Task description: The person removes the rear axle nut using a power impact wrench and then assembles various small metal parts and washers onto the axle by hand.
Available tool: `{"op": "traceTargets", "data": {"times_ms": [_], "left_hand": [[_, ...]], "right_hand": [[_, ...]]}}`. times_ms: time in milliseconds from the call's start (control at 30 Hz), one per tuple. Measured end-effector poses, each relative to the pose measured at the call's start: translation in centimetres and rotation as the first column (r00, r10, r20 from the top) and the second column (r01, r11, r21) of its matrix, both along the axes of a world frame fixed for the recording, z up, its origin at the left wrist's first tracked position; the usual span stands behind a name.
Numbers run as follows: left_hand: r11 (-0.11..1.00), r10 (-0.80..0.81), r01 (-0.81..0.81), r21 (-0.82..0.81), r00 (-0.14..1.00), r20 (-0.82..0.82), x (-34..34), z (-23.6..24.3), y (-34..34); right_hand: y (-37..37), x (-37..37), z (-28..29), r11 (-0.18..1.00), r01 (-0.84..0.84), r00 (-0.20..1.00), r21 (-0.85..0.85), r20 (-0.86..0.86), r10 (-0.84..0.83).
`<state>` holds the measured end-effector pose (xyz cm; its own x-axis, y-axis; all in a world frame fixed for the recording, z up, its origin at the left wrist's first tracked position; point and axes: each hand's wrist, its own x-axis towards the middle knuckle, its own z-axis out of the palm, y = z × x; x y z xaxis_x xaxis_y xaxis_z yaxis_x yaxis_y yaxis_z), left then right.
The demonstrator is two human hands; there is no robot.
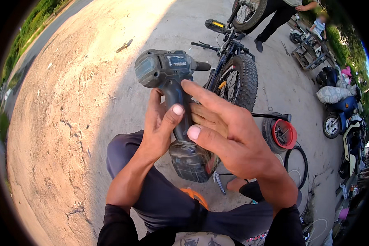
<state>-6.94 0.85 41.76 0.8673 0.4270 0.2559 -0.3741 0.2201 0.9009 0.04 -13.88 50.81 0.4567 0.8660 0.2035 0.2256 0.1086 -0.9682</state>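
A dark grey cordless power tool (168,67) with a short nose pointing right is held upright before me, its battery (188,162) at the bottom. My left hand (160,127) is closed around the handle from the left, thumb across it. My right hand (233,143) is open at the handle's right side, index finger extended toward the tool's body and thumb near the lower grip; part of its fingers is behind the handle. Behind the tool lies a black bicycle with a fat knobby tyre (246,82), partly hidden by the tool and my right hand.
A red-rimmed wheel (287,133) and a black hose (303,172) lie on the right. A person's dark-trousered leg (268,28) stands beyond the bicycle; another person (317,26) is farther back. A metal stand (309,57) and scooters (340,115) line the right. An orange object (203,201) lies between my legs.
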Motion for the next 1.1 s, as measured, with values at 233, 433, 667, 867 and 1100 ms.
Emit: {"op": "traceTargets", "data": {"times_ms": [233,433,667,867,1100], "left_hand": [[0.975,0.030,-0.130,-0.181,0.881,-0.472,0.3,-7.6,5.7],[0.935,-0.124,-0.074,-0.348,0.847,-0.516,-1.6,-9.2,7.7],[0.934,-0.192,-0.043,-0.356,0.779,-0.597,0.2,-10.2,7.2],[0.940,-0.296,0.094,-0.328,0.705,-0.645,2.1,-12.2,10.3],[0.740,0.425,0.047,0.671,0.741,-0.520,4.9,-14.7,9.9]], "right_hand": [[-1.2,7.0,-3.1,0.869,0.481,0.364,0.114,0.876,-0.317],[-2.9,10.1,-6.3,0.874,0.476,0.532,0.100,0.759,-0.376],[-2.5,9.9,-6.5,0.864,0.482,0.531,0.148,0.735,-0.422],[-2.8,9.8,-6.3,0.862,0.479,0.538,0.166,0.721,-0.438],[-3.0,8.6,-6.6,0.848,0.502,0.452,0.171,0.784,-0.425]]}}
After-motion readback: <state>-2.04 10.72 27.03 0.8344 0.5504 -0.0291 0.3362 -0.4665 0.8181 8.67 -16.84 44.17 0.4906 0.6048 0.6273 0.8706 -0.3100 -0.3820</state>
